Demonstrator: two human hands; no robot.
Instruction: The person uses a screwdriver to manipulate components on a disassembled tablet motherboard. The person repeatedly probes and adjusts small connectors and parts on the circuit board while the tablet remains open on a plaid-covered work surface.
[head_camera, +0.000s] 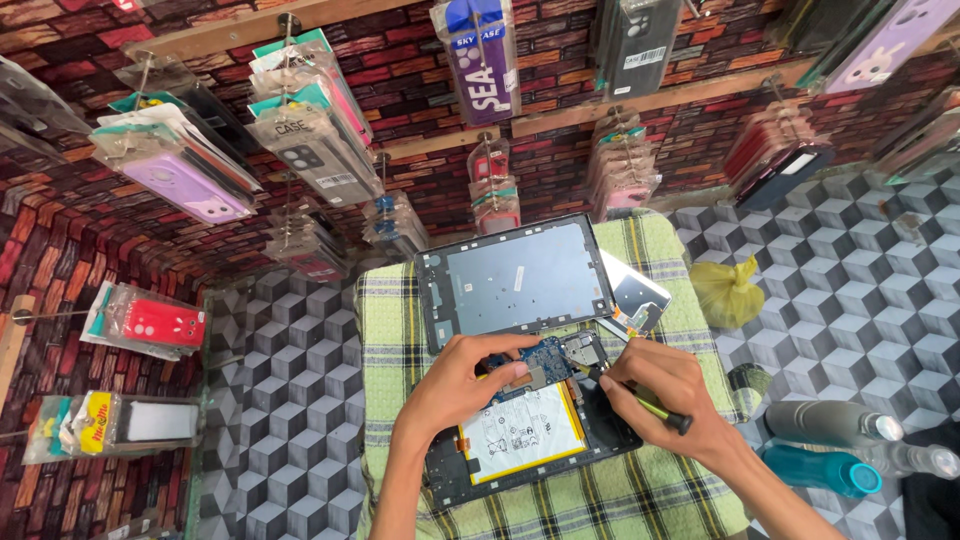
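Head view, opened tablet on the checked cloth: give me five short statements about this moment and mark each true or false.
1. The right hand holds a screwdriver with its tip at the blue circuit board. True.
2. The left hand rests on the floor. False: its fingers press on the circuit board.
3. The opened tablet shows a white battery. True.
4. A detached tablet back panel lies beyond the hands. True.
5. The yellow plastic bag lies on the checked cloth. False: it lies on the patterned floor beside it.
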